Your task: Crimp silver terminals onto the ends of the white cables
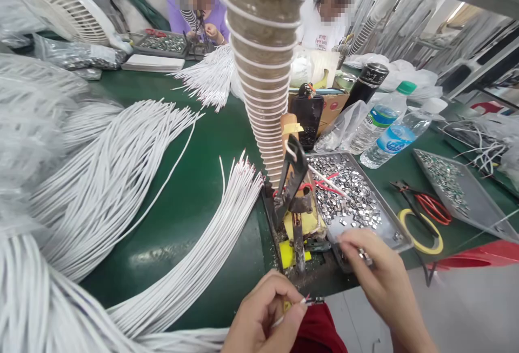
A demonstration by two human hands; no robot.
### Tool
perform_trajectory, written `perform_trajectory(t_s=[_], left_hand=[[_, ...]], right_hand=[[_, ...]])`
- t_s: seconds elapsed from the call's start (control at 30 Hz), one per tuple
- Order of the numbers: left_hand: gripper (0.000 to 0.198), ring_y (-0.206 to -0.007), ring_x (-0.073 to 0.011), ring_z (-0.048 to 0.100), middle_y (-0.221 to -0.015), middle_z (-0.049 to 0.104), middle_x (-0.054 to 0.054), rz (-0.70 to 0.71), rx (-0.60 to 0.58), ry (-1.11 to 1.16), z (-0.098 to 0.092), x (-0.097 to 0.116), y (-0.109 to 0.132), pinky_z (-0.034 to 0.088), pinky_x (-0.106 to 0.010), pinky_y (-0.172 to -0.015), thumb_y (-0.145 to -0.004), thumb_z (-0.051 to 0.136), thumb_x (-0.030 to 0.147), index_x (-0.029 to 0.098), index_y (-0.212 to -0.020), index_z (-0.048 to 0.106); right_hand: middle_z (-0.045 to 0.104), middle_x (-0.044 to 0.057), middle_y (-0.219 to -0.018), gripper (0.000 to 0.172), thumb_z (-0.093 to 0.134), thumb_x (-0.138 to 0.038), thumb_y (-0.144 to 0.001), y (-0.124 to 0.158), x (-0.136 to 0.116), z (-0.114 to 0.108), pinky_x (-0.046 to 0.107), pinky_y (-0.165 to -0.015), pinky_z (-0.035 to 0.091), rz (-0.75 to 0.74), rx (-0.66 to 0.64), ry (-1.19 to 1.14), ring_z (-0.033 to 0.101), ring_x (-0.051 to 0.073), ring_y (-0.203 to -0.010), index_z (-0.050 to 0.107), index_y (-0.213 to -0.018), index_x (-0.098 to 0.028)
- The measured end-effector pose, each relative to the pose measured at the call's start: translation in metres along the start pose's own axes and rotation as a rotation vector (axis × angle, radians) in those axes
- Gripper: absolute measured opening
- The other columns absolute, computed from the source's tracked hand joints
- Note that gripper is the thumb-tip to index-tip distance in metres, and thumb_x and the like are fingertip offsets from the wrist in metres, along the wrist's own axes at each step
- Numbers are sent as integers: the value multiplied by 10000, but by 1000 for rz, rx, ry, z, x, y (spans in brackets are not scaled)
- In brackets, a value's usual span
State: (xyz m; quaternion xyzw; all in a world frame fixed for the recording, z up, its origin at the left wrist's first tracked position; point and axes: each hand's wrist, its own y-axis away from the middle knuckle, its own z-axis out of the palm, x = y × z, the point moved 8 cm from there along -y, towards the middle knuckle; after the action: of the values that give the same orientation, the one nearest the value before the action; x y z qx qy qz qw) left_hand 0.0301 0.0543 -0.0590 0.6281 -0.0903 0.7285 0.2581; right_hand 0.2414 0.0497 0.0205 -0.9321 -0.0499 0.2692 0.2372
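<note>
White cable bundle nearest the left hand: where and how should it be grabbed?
Probably around the middle of the bundle, from above, fingers wrapping across the strands. They run close together there on the green tabletop, whereas the far tips fan out and the near end meets other cables.

From here the green desk (pixel 190 196) has a smooth, soft sheen; the white cables (pixel 205 255) look like matt plastic, the metal pieces (pixel 348 191) glint, and the ribbed plastic hose (pixel 263 61) shines.
</note>
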Motion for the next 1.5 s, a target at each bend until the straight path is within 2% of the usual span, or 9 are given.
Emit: perform_trajectory(t_s=[0.17, 0.37, 0.53, 0.73, 0.87, 0.97, 1.07, 1.27, 1.5], left_hand=[[284, -658, -120, 425, -901, 565, 26, -4, 45, 138, 2, 14, -5, 351, -240, -634, -989, 730, 463, 213, -853, 729], [332, -779, -156, 585, -866, 679, -11, -84, 46, 307, 8, 19, -6, 468, -225, -763, -916, 826, 470, 193, -799, 684], [251, -771, -146, 610, -846, 681, 1, -109, 50, 298, 7, 25, -6, 478, -215, -756, -902, 845, 327, 186, -781, 676], [252, -790, -148, 628, -871, 699, -5, -138, 44, 302, 7, 29, -6, 490, -222, -778, -892, 841, 297, 188, -762, 655], [237, -769, -140, 626, -850, 693, 8, -159, 72, 300, 7, 27, -6, 487, -213, -747, -877, 851, 269, 190, -770, 655], [234, -794, -147, 636, -907, 719, -16, -162, 69, 308, 7, 25, -7, 493, -219, -758, -886, 840, 269, 185, -777, 651], [240, -803, -149, 635, -925, 727, -23, -155, 83, 322, 6, 25, -8, 497, -226, -779, -891, 833, 265, 182, -769, 644], [201, -768, -134, 617, -906, 727, -8, -155, 123, 326, 3, 27, -11, 488, -213, -738, -883, 821, 206, 182, -766, 659], [195, -816, -129, 643, -916, 722, 3, -129, 141, 368, 0, 34, -12, 506, -184, -797, -879, 823, 201, 181, -762, 668]], right_hand=[[753, 17, -889, 129, 619, -104, -1006, 16, -51, 3, 235, -784, 595, -164, 2, -203, 734, 115, -772, 685, -1016, -215], [761, 36, -850, 120, 588, -135, -1036, 17, -68, 7, 227, -703, 600, -218, 50, -184, 725, 118, -718, 684, -996, -194], [751, 40, -814, 143, 582, -139, -1048, 11, -74, 6, 214, -666, 590, -235, 66, -222, 690, 109, -683, 684, -957, -177], [746, 40, -818, 147, 579, -133, -1048, 7, -75, 6, 216, -698, 603, -236, 56, -216, 698, 112, -702, 689, -959, -171], [730, 38, -834, 118, 608, -119, -1026, 16, -72, 8, 215, -669, 604, -245, 24, -226, 695, 114, -699, 710, -1007, -176], [742, 56, -915, 189, 610, -90, -997, 29, -63, 11, 244, -761, 643, -224, 4, -143, 747, 131, -770, 729, -1104, -192], [787, 71, -975, 188, 645, -73, -948, 37, -56, 9, 265, -828, 670, -215, 58, -94, 807, 157, -849, 706, -1069, -203], [824, 42, -842, 152, 663, -51, -925, 22, -70, 5, 216, -729, 665, -264, 191, -99, 821, 140, -723, 653, -975, -195], [827, 50, -887, 145, 702, -75, -915, 23, -74, 6, 256, -718, 665, -252, 212, -61, 819, 156, -733, 667, -983, -198]])
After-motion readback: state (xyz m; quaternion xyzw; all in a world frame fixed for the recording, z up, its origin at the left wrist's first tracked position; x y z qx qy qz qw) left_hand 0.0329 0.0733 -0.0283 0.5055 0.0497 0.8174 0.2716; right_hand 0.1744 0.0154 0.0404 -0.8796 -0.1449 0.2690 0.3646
